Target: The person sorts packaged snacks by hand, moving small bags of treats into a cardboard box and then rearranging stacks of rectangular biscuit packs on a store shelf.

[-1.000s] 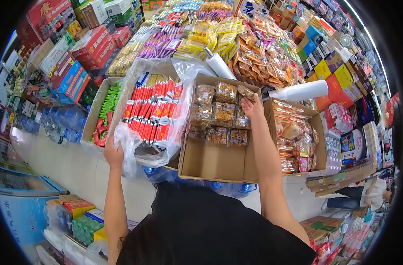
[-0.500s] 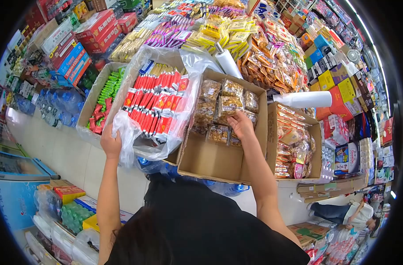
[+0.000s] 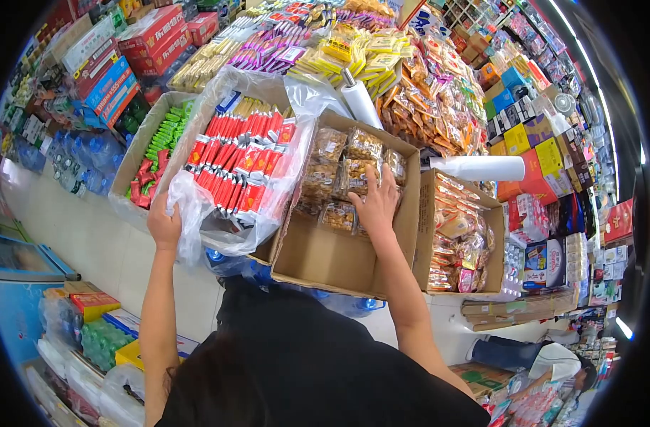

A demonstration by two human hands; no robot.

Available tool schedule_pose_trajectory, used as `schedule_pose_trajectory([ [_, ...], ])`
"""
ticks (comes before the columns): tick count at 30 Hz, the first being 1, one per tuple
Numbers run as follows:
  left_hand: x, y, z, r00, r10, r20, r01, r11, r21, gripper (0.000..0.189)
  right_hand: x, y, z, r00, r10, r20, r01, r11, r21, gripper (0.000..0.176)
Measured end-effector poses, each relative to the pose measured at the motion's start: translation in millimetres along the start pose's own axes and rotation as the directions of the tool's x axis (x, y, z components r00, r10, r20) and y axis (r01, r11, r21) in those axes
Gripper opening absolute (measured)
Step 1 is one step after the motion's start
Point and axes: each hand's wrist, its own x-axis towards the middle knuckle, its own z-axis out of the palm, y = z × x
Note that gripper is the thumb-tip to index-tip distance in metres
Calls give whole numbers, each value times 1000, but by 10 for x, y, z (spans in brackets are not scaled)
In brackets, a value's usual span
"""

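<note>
the right hand (image 3: 376, 206) partly hides snack packs (image 3: 348, 173).

Packaged snacks (image 3: 337, 215) sit in open cartons (image 3: 323, 257) at a crowded shop, where stacked boxes (image 3: 153, 44) and bottled water (image 3: 97, 153) line the floor (image 3: 90, 228).

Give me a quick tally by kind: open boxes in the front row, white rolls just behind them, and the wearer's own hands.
Open boxes: 4
White rolls: 2
Wearer's hands: 2
Total: 8
</note>
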Motion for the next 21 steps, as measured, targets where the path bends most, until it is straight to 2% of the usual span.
schedule_pose_trajectory([
  [2, 0, 19, -18, 1000, 0, -5, 0, 1000, 3, 29, 40, 41, 119, 993, -118, 0, 117, 985, 125, 69],
  [3, 6, 42, -32, 1000, -3, 4, 3, 1000, -7, 29, 46, 47, 127, 992, -124, 1, 123, 985, 124, 69],
  [5, 5, 51, -30, 1000, -18, 5, 18, 1000, -13, 29, 70, 50, 143, 998, -50, 36, 44, 984, 170, 67],
  [6, 3, 47, -27, 1000, 1, -18, -1, 1000, -2, 30, 79, 39, 154, 997, -61, 38, 53, 984, 172, 67],
  [8, 2, 37, -26, 999, 9, -47, -9, 1000, 12, 30, 105, 23, 167, 998, -9, 67, -1, 989, 147, 69],
  [11, 8, 75, -43, 999, -32, 6, 32, 999, 10, 31, 123, -37, 137, 994, 21, 110, -29, 997, 69, 74],
  [16, 9, 86, -27, 998, 17, -65, -17, 1000, 1, 31, 245, -198, -8, 991, -105, 77, 89, 978, 190, 69],
  [18, 20, 102, -32, 998, 7, -62, -6, 1000, 4, 30, 374, -236, 26, 976, -216, 22, 202, 942, 268, 67],
  [21, 35, 142, -52, 998, 5, -64, -4, 1000, 5, 30, 575, -313, 200, 962, -250, 113, 223, 952, 212, 64],
])
